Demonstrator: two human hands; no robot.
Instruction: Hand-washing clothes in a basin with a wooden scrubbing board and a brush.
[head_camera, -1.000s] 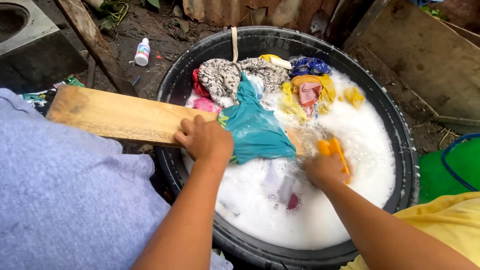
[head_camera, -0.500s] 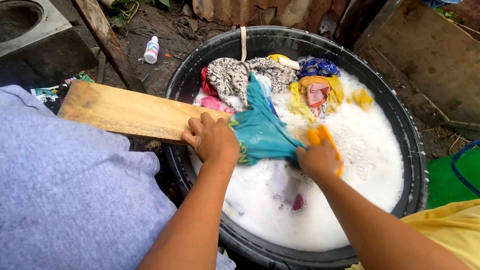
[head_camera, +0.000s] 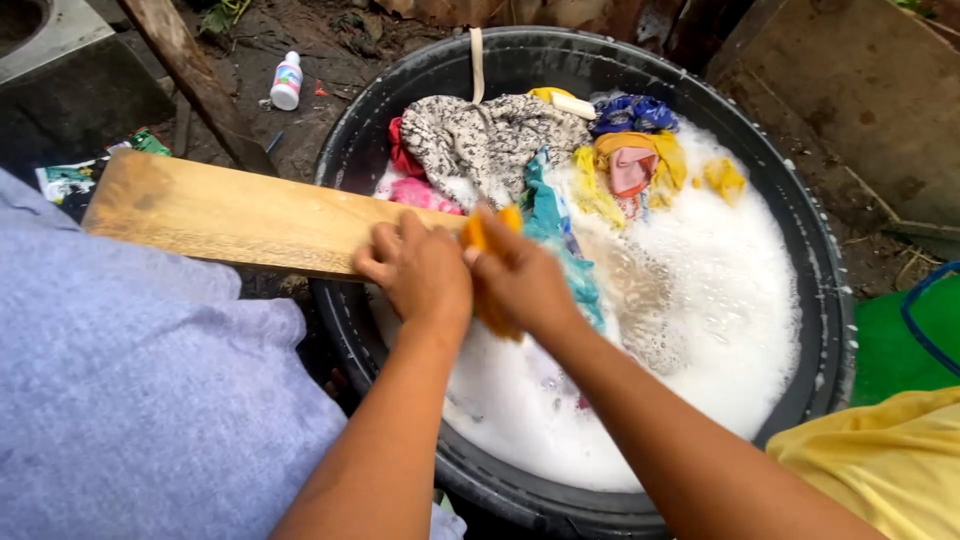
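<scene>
A teal garment (head_camera: 560, 235) is laid over the far end of a wooden board (head_camera: 230, 215), where the board reaches into a black tub (head_camera: 800, 230) full of suds. Most of the garment is hidden by the two hands; a strip of it is seen running from the heap of laundry down towards the foam. The left hand (head_camera: 418, 270) is pressed flat on the board's end, fingers curled together over the cloth's near edge. The right hand (head_camera: 520, 280) is closed around an orange brush (head_camera: 485, 232), of which only the top end and a bit below the palm are seen, so its shape cannot be told for certain. The two hands are touching, side by side.

Behind them, at the tub's far side, a patterned grey cloth (head_camera: 485, 135), a pink cloth (head_camera: 420, 195), yellow cloths (head_camera: 655, 160) and a blue cloth (head_camera: 630, 112) are piled above the foam. The board's near end is rested over the tub's rim towards a lap in lilac fabric (head_camera: 130, 390). On the dirt ground beyond, a small white bottle (head_camera: 286, 80) is standing. A green basin (head_camera: 900, 340) is seen at the right edge.
</scene>
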